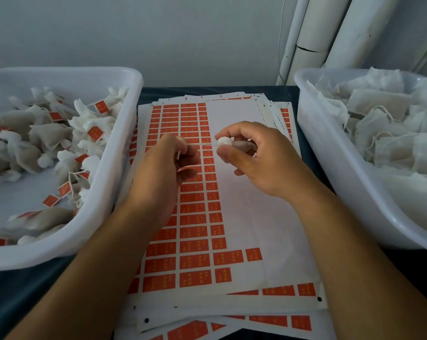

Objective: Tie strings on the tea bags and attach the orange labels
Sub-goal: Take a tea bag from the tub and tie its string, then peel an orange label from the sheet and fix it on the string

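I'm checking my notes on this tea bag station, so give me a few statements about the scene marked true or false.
1. The right hand holds a tea bag. True.
2. The left hand rests flat on the label sheet. False: its fingers are curled, pinching the string that runs to the tea bag.
3. The left tub holds tea bags with orange labels attached. True.
4. The right tub is full of orange labels. False: it holds tea bags without labels.
5. Every label has been peeled off the top sheet. False: many orange labels remain, mostly on its left side.
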